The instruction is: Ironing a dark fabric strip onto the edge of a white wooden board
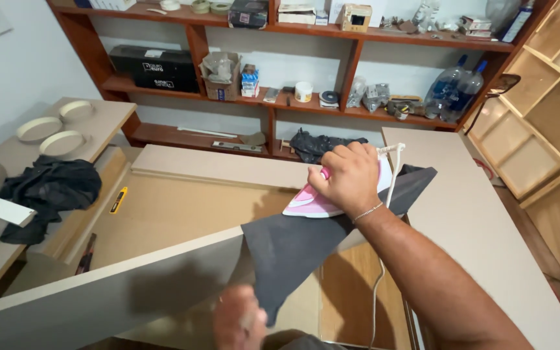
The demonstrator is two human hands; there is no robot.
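My right hand [350,176] grips the handle of a pink and white clothes iron [312,202]. The iron rests on a dark grey cloth [299,249] that is draped over the top edge of a pale board [98,285] standing on its side. The iron's white cord [390,188] runs down past my forearm. My left hand [238,321] is low in the head view, blurred, at the cloth's lower corner by the board's face; its grip cannot be made out.
Below the board lies a brown panel [183,214] with a yellow utility knife [118,199] at its left. A black garment [46,191] and round tape rolls [59,142] sit on the left bench. Cluttered wooden shelves [280,97] fill the back wall; a pale worktop [468,220] extends right.
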